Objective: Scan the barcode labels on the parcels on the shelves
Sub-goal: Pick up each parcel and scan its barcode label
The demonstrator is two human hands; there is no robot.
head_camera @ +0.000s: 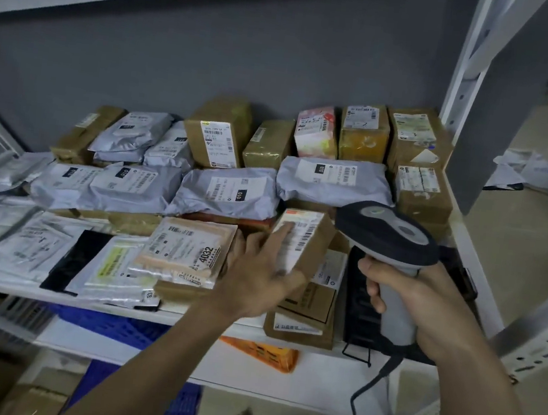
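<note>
**Parcel tilted up under the scanner**

Across the white shelf [284,335], parcels lie packed edge to edge: brown cartons standing along the grey back wall, grey poly mailers [229,191] in the middle row, flat white and black envelopes along the front left. One shelf down sit a blue crate [120,326] and an orange packet [265,354].

Toward the front right, the person's left hand [257,274] has its fingers curled round a small brown box [303,242], thumb on the near side and fingertips lying over its white barcode label [296,237]; the box is tipped up on its edge, label facing the person, resting above other cartons at the front. Just to its right, the right hand [425,308] is clamped around the grey handle of a barcode scanner [390,235], whose dark head hangs just beside the box's upper right corner, close but apart from it. A black cable [367,391] trails from the handle's base down past the shelf's edge toward the floor.
</note>
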